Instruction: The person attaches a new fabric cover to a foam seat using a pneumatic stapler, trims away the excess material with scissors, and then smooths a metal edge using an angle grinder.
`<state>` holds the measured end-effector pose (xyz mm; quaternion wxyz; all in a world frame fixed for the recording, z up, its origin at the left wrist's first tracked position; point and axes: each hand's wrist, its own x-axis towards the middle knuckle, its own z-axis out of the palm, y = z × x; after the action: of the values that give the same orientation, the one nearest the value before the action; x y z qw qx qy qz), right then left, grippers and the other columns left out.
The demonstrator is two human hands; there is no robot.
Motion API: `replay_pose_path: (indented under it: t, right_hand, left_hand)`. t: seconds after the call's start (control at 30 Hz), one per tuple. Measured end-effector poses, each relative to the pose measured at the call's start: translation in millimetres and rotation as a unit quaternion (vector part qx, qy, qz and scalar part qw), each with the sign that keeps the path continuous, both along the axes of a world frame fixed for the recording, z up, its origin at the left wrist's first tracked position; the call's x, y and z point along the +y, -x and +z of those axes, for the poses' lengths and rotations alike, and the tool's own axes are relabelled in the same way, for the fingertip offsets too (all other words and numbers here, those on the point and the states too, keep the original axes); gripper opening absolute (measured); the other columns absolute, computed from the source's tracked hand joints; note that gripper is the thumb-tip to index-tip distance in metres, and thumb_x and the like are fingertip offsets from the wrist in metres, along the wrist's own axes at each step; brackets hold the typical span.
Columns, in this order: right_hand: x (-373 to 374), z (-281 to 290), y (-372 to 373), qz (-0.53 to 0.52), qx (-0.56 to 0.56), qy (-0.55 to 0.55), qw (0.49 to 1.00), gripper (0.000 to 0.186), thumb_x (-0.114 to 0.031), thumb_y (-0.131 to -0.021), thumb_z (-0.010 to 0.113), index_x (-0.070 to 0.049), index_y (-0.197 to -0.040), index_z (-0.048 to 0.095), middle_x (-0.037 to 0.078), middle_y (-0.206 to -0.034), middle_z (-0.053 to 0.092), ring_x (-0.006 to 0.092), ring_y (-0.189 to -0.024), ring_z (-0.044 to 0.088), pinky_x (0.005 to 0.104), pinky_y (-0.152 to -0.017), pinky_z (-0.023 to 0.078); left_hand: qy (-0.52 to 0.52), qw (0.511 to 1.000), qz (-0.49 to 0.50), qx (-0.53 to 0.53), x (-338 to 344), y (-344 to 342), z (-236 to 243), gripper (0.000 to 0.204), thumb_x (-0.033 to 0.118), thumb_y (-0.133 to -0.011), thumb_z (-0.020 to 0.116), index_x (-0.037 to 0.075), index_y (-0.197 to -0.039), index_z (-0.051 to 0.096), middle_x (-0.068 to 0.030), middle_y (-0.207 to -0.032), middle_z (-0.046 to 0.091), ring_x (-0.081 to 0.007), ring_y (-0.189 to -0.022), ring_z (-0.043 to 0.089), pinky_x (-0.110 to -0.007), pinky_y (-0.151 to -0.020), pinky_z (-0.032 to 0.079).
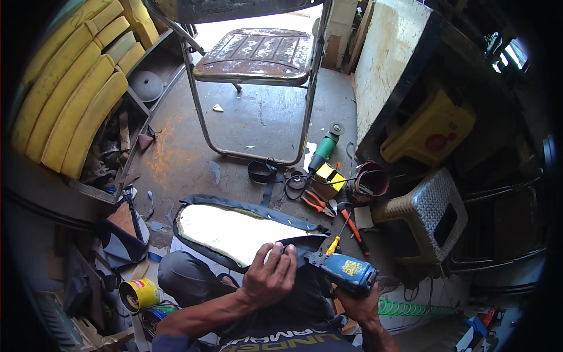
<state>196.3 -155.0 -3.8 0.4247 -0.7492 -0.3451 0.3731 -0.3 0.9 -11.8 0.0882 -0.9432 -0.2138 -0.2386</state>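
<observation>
Head view: a seat cushion (234, 232) lies on the concrete floor (246, 123) just in front of the person's knee — pale foam face up, dark cover folded over its rim. Its long axis runs left to right across the frame, dipping slightly toward the right, with the narrower end on the right near the hands.

Left hand (271, 274) is pressed palm-down on the cushion's near right edge, fingers curled over the dark cover and pinning it against the foam.

Right hand (359, 304) is closed around the grip of a blue staple gun (343, 268). The gun's long axis runs right to left, nose pointing left and slightly up, touching the cover just beside the left fingertips. A green coiled hose (410, 308) lies right of that hand.

Red-handled pliers (314, 201) and a red screwdriver (352, 227) lie beyond the cushion — near a green angle grinder (324, 146). A folding metal chair (258, 58) stands farther back.
</observation>
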Motion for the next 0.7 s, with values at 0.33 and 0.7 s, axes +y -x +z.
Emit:
replay_pose_path:
  t: [0.33, 0.7]
  right_hand:
    - [11, 18, 1, -0.018, 0.050, 0.055, 0.997, 0.038, -0.020, -0.081, 0.080, 0.002, -0.111, 0.075, 0.014, -0.097, 0.079, 0.0200, -0.093, 0.078, 0.0349, -0.084, 0.059]
    - [-8, -1, 17, 0.019, -0.056, 0.018, 0.998, 0.039, -0.033, -0.083, 0.079, -0.006, -0.111, 0.076, 0.014, -0.102, 0.079, 0.0313, -0.089, 0.077, 0.0427, -0.083, 0.059]
  left_hand:
    - [0.058, 0.997, 0.038, -0.035, -2, -3, -4, 0.030, 0.002, -0.079, 0.069, -0.009, -0.107, 0.072, -0.0156, -0.089, 0.066, -0.0314, -0.093, 0.068, -0.044, -0.084, 0.057]
    - [0.072, 0.995, 0.075, 0.006, -8, -15, 0, 0.027, 0.003, -0.083, 0.069, -0.011, -0.106, 0.070, -0.0148, -0.087, 0.062, -0.0296, -0.094, 0.066, -0.038, -0.085, 0.055]
